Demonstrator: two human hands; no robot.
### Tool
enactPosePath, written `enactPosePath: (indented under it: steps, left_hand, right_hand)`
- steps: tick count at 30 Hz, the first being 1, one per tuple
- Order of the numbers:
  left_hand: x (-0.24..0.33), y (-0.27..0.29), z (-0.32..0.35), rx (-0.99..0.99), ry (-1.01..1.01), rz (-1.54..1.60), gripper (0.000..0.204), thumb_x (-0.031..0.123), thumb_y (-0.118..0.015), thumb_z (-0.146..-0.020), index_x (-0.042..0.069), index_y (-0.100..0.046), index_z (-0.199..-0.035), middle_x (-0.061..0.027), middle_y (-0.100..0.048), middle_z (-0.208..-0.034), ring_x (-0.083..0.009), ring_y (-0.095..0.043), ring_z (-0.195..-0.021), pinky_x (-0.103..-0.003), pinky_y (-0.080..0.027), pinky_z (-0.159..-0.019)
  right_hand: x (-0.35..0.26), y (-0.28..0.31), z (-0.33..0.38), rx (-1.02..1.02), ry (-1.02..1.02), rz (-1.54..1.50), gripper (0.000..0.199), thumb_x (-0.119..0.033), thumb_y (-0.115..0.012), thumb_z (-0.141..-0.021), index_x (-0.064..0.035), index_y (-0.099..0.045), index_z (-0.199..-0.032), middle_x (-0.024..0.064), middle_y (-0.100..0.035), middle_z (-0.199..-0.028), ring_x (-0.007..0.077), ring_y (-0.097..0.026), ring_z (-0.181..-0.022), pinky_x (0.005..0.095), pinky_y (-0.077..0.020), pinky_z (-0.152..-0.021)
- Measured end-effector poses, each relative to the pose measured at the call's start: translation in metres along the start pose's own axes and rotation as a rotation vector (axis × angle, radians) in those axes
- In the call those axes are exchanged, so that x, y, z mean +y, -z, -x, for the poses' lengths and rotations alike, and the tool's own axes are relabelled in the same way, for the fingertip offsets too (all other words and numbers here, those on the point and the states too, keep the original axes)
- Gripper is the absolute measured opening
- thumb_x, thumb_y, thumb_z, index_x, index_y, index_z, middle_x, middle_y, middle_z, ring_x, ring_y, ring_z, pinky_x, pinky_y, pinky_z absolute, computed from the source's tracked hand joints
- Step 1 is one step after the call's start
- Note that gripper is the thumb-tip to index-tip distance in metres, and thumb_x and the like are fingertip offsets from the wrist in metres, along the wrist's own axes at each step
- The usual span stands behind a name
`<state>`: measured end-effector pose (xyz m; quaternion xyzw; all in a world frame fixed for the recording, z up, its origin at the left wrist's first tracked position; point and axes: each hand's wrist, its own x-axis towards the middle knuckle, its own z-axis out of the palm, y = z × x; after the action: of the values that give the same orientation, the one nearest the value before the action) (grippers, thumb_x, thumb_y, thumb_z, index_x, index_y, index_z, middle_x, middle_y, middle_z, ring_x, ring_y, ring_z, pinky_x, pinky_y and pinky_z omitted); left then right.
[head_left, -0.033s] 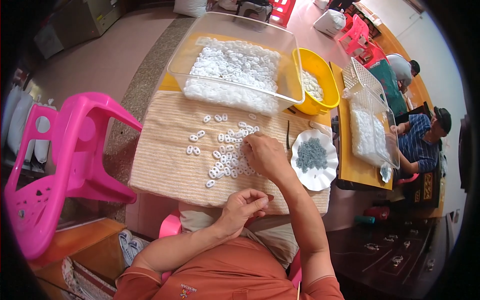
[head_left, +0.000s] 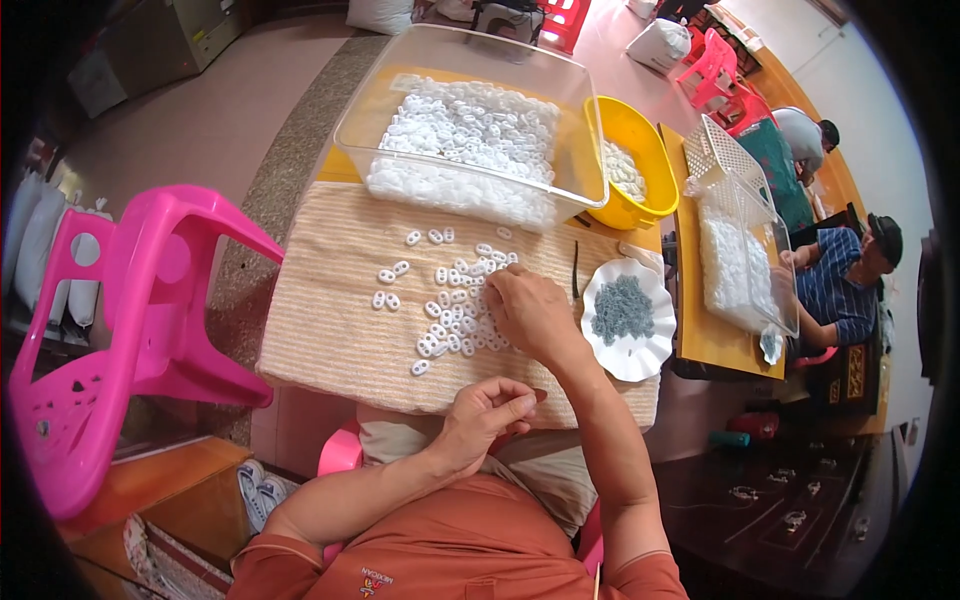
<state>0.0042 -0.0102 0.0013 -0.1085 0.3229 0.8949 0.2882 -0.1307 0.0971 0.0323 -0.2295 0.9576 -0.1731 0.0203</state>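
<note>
Small white oval plastic pieces (head_left: 443,325), each with two dark holes or dots, lie scattered over a striped beige cloth (head_left: 330,330). My right hand (head_left: 533,310) rests over the right side of this group, its fingers curled down; the fingertips and anything in them are hidden. Nearer my body, at the cloth's front edge, my left hand (head_left: 487,420) is closed with thumb against the fingers. A small dark reddish bit shows by its fingertips, too small to name. Right of my right hand stands a white scalloped plate (head_left: 645,360) with a heap of small grey-blue parts (head_left: 625,310).
Behind the cloth stands a clear plastic bin (head_left: 470,180) full of white pieces, beside a yellow basin (head_left: 660,180). A thin black strip (head_left: 576,270) lies near the plate. A pink chair (head_left: 130,320) stands left. At right, another person (head_left: 840,280) sits by a second table (head_left: 730,355).
</note>
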Motion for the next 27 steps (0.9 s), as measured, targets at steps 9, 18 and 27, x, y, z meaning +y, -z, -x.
enactPosePath:
  steps: [9, 18, 27]
  left_hand:
    - [0.003, 0.004, -0.003, 0.062, -0.034, 0.063, 0.014, 0.011, -0.062, -0.091, 0.005, -0.060, -0.103, -0.0034, -0.065, -0.093, -0.0113, -0.062, -0.082, -0.026, -0.054, -0.071]
    - [0.011, -0.001, -0.003, 0.025, -0.120, 0.158, 0.019, 0.022, -0.055, -0.096, 0.006, -0.061, -0.104, -0.0029, -0.066, -0.095, -0.0095, -0.062, -0.080, -0.026, -0.052, -0.071]
    - [0.015, -0.003, -0.001, -0.071, -0.040, 0.126, 0.025, 0.018, -0.055, -0.096, 0.001, -0.059, -0.113, -0.0084, -0.067, -0.098, -0.0156, -0.065, -0.088, -0.032, -0.054, -0.081]
  right_hand:
    - [0.006, 0.007, 0.039, 0.217, 0.093, -0.357, 0.005, -0.005, -0.062, -0.083, -0.0022, -0.061, -0.086, 0.0155, -0.063, -0.081, 0.0342, -0.061, -0.072, 0.0395, -0.0482, -0.062]
    - [-0.004, 0.013, 0.092, 0.322, 0.244, -0.459, 0.017, 0.001, -0.070, -0.076, -0.0015, -0.063, -0.092, 0.0130, -0.063, -0.087, 0.0273, -0.064, -0.075, 0.0330, -0.0505, -0.063]
    - [0.006, 0.007, 0.110, 0.297, 0.207, -0.731, 0.024, 0.002, -0.074, -0.074, -0.0012, -0.065, -0.096, 0.0107, -0.062, -0.089, 0.0192, -0.062, -0.074, 0.0284, -0.0496, -0.064]
